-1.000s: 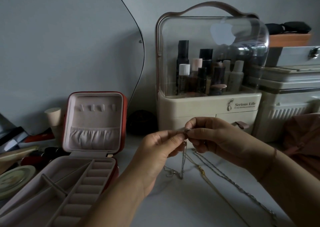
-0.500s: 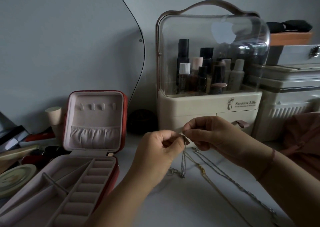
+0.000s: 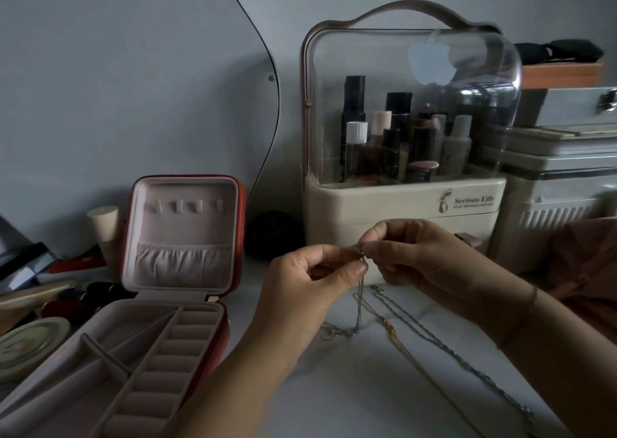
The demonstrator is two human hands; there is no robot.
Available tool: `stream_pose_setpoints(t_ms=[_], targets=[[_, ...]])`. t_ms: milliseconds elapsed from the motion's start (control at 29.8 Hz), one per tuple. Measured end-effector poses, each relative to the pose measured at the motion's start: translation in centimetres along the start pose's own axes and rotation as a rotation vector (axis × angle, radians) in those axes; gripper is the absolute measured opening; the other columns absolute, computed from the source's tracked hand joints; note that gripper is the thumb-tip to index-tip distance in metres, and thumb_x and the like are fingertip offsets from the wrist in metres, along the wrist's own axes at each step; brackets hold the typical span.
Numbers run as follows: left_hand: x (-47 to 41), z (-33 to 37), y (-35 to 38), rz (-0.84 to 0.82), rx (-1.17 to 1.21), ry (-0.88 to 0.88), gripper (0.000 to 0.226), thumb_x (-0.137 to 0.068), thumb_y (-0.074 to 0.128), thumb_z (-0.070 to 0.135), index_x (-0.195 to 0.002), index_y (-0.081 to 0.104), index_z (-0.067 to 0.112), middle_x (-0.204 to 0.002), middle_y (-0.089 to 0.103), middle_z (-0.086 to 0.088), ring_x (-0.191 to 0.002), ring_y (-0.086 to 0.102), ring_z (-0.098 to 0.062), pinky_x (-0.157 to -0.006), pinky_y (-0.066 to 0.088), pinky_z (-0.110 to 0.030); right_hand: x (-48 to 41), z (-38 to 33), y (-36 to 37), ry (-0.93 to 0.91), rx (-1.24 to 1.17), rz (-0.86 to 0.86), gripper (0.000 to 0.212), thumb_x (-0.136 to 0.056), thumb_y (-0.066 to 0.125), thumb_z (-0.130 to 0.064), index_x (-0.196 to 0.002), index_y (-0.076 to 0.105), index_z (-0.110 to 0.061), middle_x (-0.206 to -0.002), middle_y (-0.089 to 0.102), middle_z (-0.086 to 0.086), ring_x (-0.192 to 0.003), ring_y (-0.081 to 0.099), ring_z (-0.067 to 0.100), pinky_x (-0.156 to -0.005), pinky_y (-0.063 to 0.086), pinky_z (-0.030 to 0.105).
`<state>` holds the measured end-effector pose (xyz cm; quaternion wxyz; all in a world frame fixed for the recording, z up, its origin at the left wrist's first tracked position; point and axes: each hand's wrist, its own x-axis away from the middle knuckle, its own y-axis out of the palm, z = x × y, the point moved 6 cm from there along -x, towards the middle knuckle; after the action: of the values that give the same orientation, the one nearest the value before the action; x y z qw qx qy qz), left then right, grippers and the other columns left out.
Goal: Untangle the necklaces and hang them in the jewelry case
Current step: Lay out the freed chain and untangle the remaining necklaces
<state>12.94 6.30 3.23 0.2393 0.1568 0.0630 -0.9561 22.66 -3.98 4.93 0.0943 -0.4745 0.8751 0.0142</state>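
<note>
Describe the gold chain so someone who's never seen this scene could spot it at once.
Find the cream organizer with the clear dome; on the table before it, below the right hand, chains run diagonally. The gold chain lies flat between the thin silver chain hanging from the fingers and the thicker twisted chain on its right; it alone is yellow.

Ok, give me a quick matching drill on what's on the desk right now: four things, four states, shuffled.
1 thin silver necklace
2 gold chain
3 jewelry case
4 cosmetics organizer

A open, hooks bare
B pinched by left hand and right hand, dangling
C holds bottles under a clear cover
D lying on the desk

Pairs: 1-B, 2-D, 3-A, 4-C
</note>
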Motion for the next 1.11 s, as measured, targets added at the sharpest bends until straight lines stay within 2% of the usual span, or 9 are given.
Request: stream_pose_setpoints(t_ms=[235,436,638,806,973,1108], targets=[[0.10,0.04,-0.22,0.041,-0.063,0.007,0.004,-0.077,0.071,0.027,-0.076,0.074,0.025,-0.071,0.072,0.005,-0.069,0.065,-0.001,-0.064,0.049,-0.012,0.13,0.08,0.42,0.030,0.004,-0.017,0.013,-0.071,0.066,-0.013,-0.080,0.066,-0.004,-0.059,0.052,0.004,-0.054,0.045,0.011,-0.050,0.040,0.020],[-0.05,-0.23,-0.62,0.076,-0.199,0.019,0.003,-0.077,0.071,0.026,-0.079,0.073,0.025,-0.073,0.072,0.009,-0.072,0.066,-0.004,-0.064,0.051,-0.012,0.08,0.39,0.54,0.071,0.063,-0.035,0.016,-0.071,0.065,-0.016,-0.083,0.066,-0.005,-0.071,0.064,0.007,-0.061,0.059,0.016,-0.062,0.047,0.027],[0.06,-0.16,-0.69,0.092,-0.229,0.015,0.003,-0.077,0.074,0.022,-0.076,0.071,0.022,-0.072,0.071,0.007,-0.068,0.064,-0.004,-0.058,0.048,-0.009,0.04,0.68,0.77,0.073,0.062,-0.050,0.019,-0.073,0.063,-0.018,-0.086,0.063,-0.005,-0.068,0.060,0.008,-0.060,0.053,0.016,-0.056,0.047,0.023],[0.07,-0.19,-0.45,0.068,-0.212,0.008,0.003,-0.077,0.073,0.022,-0.076,0.070,0.022,-0.072,0.070,0.006,-0.064,0.061,0.001,-0.057,0.046,-0.007,0.19,0.60,0.97,0.076,0.079,-0.068,0.021,-0.073,0.062,-0.017,-0.089,0.063,-0.005,-0.073,0.057,0.011,-0.062,0.050,0.017,-0.056,0.045,0.022],[-0.07,-0.55,-0.41,0.041,-0.152,-0.011,0.004,-0.080,0.068,0.018,-0.078,0.070,0.019,-0.070,0.069,0.003,-0.066,0.061,-0.001,-0.061,0.048,-0.010,0.20,0.50,0.82,0.065,0.194,-0.053,0.014,-0.086,0.058,0.000,-0.099,0.063,0.000,-0.077,0.053,0.015,-0.059,0.046,0.012,-0.053,0.040,0.020],[-0.15,-0.79,-0.41,0.038,-0.122,-0.016,0.005,-0.081,0.065,0.017,-0.078,0.069,0.018,-0.068,0.068,0.005,-0.066,0.061,-0.002,-0.062,0.048,-0.013,0.18,0.36,0.59,0.032,0.402,-0.026,0.010,-0.085,0.063,-0.008,-0.094,0.068,-0.009,-0.072,0.062,0.000,-0.058,0.050,0.004,-0.055,0.042,0.016]])
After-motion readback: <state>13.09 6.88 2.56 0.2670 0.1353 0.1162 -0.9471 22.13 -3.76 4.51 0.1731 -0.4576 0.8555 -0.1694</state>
